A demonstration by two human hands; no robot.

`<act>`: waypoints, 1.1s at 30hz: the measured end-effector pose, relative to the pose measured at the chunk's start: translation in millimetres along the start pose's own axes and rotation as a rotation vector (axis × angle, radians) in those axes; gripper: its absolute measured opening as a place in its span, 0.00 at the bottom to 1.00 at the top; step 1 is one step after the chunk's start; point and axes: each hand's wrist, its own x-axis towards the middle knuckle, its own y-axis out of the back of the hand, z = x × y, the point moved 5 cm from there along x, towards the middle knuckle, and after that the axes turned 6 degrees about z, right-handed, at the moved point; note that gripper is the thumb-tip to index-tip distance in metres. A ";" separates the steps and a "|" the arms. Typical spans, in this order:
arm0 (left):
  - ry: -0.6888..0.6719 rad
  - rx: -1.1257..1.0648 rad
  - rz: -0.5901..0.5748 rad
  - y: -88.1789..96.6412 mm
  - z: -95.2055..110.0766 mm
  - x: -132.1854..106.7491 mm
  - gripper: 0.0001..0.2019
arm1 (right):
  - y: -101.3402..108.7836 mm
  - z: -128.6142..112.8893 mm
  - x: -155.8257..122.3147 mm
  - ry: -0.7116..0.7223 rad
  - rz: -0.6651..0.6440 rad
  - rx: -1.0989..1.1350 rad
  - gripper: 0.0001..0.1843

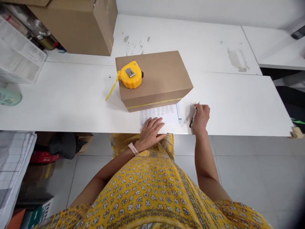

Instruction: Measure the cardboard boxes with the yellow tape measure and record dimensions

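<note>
My left hand [150,130] lies flat with fingers spread on a printed sheet of paper [164,114] at the front edge of the white table [238,105]. To the right of the sheet, my right hand [201,118] is closed around a pen [193,117], resting on the table. Just behind the sheet stands a closed cardboard box [157,78] with a strip of yellow tape along its front. A yellow tape measure [130,75] sits on the box's left top, its yellow strap hanging down to the table.
A large cardboard box [81,25] stands at the back left, with a white carton [19,57] and a pale green object [9,97] further left. Stacked items and boxes fill the floor under the table's left side. A second white table [274,47] adjoins at right.
</note>
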 end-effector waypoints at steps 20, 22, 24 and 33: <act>0.402 0.031 0.606 171.9 -87.3 99.0 0.30 | 19.2 -2.9 -4.9 -0.027 0.348 0.009 0.20; 0.394 -0.077 0.655 178.7 -71.5 93.3 0.30 | 36.2 -28.1 -10.8 -0.033 0.468 0.138 0.17; 0.386 -0.342 0.609 177.8 -51.5 88.5 0.30 | 51.4 -62.9 -17.0 -0.041 0.506 0.354 0.14; 0.460 -1.087 0.271 143.9 -4.6 86.3 0.29 | 38.4 -196.2 -4.4 -0.327 -0.509 1.363 0.37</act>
